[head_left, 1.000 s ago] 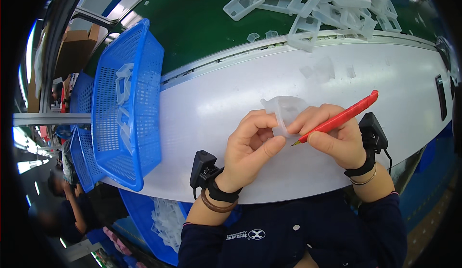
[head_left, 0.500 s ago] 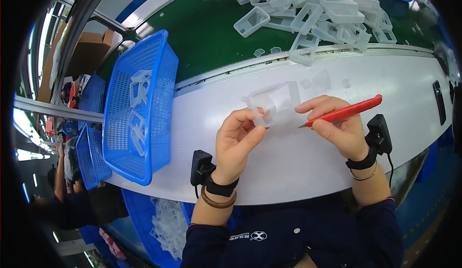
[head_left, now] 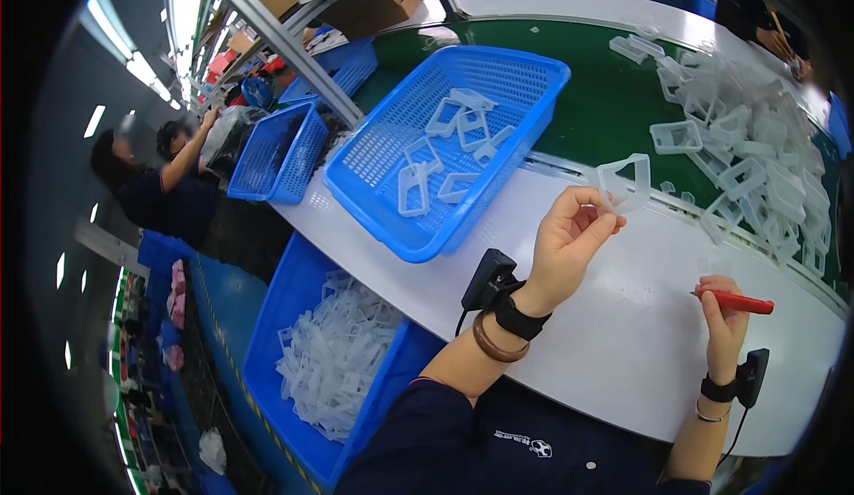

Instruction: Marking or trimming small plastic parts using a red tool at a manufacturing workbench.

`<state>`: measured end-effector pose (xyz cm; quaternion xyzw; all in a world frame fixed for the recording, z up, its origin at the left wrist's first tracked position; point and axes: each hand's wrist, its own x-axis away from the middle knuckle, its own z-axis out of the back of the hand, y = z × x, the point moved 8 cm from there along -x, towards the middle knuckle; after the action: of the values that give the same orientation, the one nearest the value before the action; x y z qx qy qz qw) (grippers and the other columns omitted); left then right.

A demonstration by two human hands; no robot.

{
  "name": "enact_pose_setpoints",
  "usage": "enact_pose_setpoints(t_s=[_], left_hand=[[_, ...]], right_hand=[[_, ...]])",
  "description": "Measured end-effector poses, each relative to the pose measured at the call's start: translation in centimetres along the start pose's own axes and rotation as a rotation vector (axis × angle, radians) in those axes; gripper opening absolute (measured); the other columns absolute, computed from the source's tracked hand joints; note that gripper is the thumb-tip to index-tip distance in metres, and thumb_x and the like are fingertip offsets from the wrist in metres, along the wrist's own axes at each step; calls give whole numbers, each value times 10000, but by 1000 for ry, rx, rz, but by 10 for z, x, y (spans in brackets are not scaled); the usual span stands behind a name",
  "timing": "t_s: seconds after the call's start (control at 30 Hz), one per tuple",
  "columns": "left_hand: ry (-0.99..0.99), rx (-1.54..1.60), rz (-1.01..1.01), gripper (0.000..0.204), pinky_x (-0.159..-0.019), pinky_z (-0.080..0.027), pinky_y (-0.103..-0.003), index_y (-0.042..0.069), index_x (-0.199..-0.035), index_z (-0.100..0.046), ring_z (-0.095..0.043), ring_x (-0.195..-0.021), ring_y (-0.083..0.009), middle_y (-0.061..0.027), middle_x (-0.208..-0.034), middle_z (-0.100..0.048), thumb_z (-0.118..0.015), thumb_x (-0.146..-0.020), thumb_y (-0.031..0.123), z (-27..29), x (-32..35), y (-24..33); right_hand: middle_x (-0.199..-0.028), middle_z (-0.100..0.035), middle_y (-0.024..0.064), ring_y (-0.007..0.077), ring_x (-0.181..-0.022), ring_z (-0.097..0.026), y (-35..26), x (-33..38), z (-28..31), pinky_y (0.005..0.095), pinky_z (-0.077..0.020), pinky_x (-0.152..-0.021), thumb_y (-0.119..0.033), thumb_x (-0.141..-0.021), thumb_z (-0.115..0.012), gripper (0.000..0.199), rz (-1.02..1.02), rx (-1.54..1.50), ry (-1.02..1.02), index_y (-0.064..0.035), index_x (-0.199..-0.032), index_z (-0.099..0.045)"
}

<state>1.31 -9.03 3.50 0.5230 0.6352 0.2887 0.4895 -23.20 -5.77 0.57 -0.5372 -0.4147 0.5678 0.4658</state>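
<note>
My left hand [head_left: 571, 239] is closed, pinching a translucent plastic frame [head_left: 642, 182] at its lower left corner. The frame is held up above the white worktop [head_left: 614, 308], right of a blue perforated basket [head_left: 418, 250] with several similar frames inside. Farther right, my right hand [head_left: 725, 328] has its fingers closed round a slim red-handled trimming knife [head_left: 745, 303]. The knife's tip points left, apart from the frame; its blade is hard to make out here.
A heap of translucent frames [head_left: 747, 148] lies on the green surface [head_left: 614, 112] beyond the worktop. Below the table's left edge stands a blue bin [head_left: 264, 344] full of clear plastic pieces [head_left: 338, 362]. Another blue basket [head_left: 280, 152] and co-workers [head_left: 147, 179] are at the left.
The view has swung left. My left hand has lifted the frame and moved it toward the basket, away from my right hand. The knife stays in my right hand.
</note>
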Motion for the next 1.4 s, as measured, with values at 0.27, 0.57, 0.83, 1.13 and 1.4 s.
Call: enact_pose_setpoints(t_s=[0.27, 0.57, 0.83, 1.13, 1.4], left_hand=[[543, 187, -391, 358, -917, -433, -306, 27, -1197, -338, -505, -1101, -223, -144, -1170, -472, -501, -879, 22, 76, -20, 81], [222, 128, 20, 228, -832, -486, -300, 23, -1083, -515, -582, -950, -186, -90, -1021, -588, -548, -859, 57, 39, -78, -20], [-74, -818, 127, 265, -811, -455, -300, 24, -1063, -570, -566, -931, -217, -129, -1100, -545, -542, -803, 71, -6, -145, -137], [-145, -1386, -278, 165, -916, -393, -402, 41, -895, -553, -484, -1091, -353, -169, -1171, -518, -613, -742, 53, -51, -160, -117], [-467, -187, 448, 179, -646, -399, -212, 48, -1003, -532, -502, -758, -57, -15, -866, -572, -529, -894, 189, -56, -27, -72]], right_hand=[[-870, -558, 60, 130, -800, -511, 19, 3, -2, 245, -394, -743, -99, -860, -543, 105, -72, 72, -23, -10, -908, -570], [-816, -582, 49, 107, -768, -523, 5, 2, 17, 223, -405, -704, -27, -846, -554, 46, -20, -42, 155, 10, -866, -572], [-810, -591, 39, 79, -731, -516, 1, 3, 34, 212, -404, -673, -55, -842, -585, 91, 41, -205, 286, 4, -909, -570], [-822, -603, 58, 105, -731, -541, 4, 2, 26, 230, -420, -670, -48, -808, -605, 68, 21, -83, 216, -14, -866, -605], [-1047, -590, 130, 234, -1025, -539, -25, 3, 11, 345, -395, -872, -89, -766, -642, 81, 152, -10, 1, -42, -831, -639]])
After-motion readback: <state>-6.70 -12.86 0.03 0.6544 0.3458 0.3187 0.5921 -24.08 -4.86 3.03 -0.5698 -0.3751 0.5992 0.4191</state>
